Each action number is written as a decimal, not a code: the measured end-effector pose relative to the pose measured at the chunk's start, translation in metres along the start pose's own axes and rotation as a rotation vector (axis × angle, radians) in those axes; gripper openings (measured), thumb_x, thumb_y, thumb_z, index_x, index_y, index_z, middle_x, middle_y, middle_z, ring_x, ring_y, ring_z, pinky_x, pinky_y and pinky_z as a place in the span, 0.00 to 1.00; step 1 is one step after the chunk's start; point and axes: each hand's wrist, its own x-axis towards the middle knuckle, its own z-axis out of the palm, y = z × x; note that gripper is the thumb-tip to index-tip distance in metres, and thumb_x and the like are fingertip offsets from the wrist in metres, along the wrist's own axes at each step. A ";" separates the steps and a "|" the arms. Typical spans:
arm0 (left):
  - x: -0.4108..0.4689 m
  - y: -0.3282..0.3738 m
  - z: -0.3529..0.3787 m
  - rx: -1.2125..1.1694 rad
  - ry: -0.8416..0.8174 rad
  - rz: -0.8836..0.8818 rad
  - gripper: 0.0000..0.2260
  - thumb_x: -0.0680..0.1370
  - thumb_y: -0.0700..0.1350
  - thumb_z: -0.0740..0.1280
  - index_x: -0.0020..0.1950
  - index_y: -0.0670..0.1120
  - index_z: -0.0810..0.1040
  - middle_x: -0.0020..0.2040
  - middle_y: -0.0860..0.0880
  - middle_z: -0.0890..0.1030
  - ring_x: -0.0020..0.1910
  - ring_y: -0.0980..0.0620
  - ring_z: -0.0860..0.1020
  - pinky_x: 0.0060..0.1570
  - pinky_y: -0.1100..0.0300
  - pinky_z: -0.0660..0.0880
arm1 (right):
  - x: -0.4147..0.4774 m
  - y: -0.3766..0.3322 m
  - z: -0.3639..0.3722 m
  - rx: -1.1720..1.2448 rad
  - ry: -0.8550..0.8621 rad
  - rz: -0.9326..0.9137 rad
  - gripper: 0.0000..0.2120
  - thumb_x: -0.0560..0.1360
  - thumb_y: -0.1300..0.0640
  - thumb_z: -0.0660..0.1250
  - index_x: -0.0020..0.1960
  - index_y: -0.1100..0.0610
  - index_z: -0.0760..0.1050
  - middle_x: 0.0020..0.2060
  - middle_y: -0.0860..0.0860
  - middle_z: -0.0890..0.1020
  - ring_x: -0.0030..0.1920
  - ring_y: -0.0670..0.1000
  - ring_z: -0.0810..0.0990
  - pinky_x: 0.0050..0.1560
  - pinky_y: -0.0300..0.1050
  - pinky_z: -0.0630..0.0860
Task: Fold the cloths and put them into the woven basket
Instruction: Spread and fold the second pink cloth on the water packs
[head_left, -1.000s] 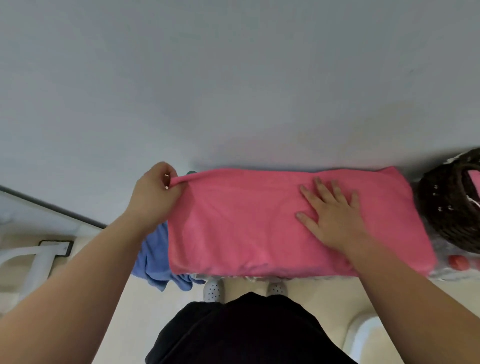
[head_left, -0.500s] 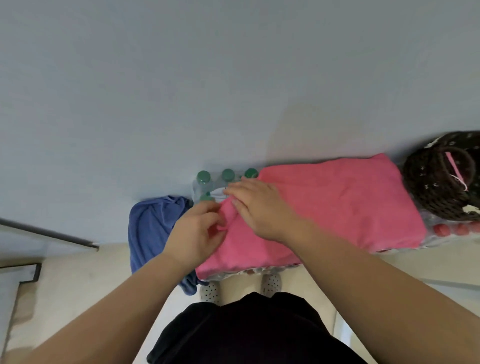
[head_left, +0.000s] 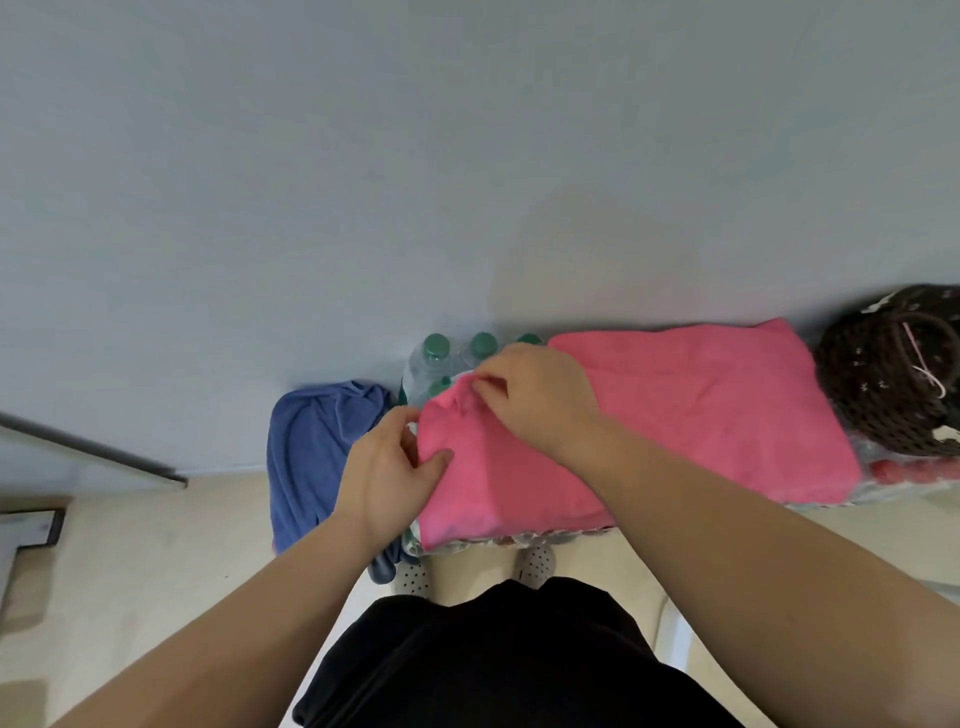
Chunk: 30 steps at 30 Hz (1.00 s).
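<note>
Against grey wall (head_left: 467, 156), left hand (head_left: 387, 470) and right hand (head_left: 540, 400) pinch rumpled pink cloth (head_left: 701, 415).

Views: one, head cam, wide-angle (worn, not fixed).
Facing: fwd & down, past wearer's torso (head_left: 493, 665) to wall (head_left: 467, 156).
Range: close, arm's reach; left hand (head_left: 387, 470) & right hand (head_left: 540, 400) on pink cloth (head_left: 701, 415), mid-frame.

Both forearms reach forward, left hand (head_left: 387, 478) and right hand (head_left: 535, 397) close together, each pinching the pink cloth (head_left: 701, 415).
</note>
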 end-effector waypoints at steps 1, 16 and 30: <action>0.001 0.000 0.000 -0.033 -0.013 -0.078 0.10 0.72 0.50 0.74 0.48 0.51 0.75 0.39 0.53 0.80 0.39 0.56 0.78 0.38 0.61 0.71 | 0.008 -0.003 -0.003 0.009 0.032 0.031 0.10 0.77 0.49 0.64 0.46 0.51 0.83 0.40 0.50 0.83 0.42 0.56 0.80 0.38 0.47 0.70; -0.023 -0.013 -0.003 -0.490 -0.261 -0.465 0.07 0.74 0.40 0.74 0.46 0.39 0.78 0.40 0.38 0.82 0.30 0.44 0.79 0.34 0.52 0.77 | 0.029 -0.039 0.047 0.080 -0.023 -0.028 0.20 0.75 0.45 0.67 0.65 0.50 0.78 0.59 0.57 0.74 0.60 0.61 0.72 0.61 0.58 0.71; -0.036 -0.021 -0.009 -0.528 -0.399 -0.447 0.10 0.67 0.42 0.76 0.45 0.43 0.79 0.40 0.37 0.83 0.37 0.33 0.83 0.45 0.40 0.73 | 0.030 -0.049 0.038 0.096 -0.039 -0.045 0.08 0.75 0.53 0.68 0.50 0.58 0.79 0.51 0.52 0.78 0.50 0.55 0.77 0.46 0.47 0.71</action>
